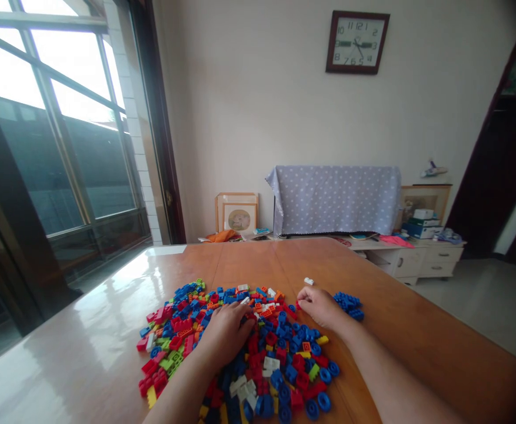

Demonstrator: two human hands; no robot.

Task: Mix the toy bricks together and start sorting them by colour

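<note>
Toy bricks (pixel 182 325) in red, blue, green, orange, yellow and white lie in a loose, wide heap on the near middle part of the brown table (pixel 258 259), reaching from left of the left hand to just beside the right hand. The left hand (pixel 229 330) rests palm down over the middle of the heap, its fingers bent and slightly apart. A small white piece (pixel 245 301) shows right at its fingertips; whether it is gripped cannot be told.

Farther right, a lone white brick (pixel 309 281) lies on the table beyond the heap, its long axis running roughly left to right. It is just to the far side of the right hand (pixel 322 307), which is clearly the nearer of the two. That hand has its fingers curled and drawn narrow at the heap's right edge; a bit of red (pixel 299 305) shows at the tips, but whether it is held cannot be told. Blue round pieces (pixel 323 401) lie at the heap's near right. At far right, beyond the right wrist, blue bricks (pixel 349 304) sit in a separate cluster.
</note>
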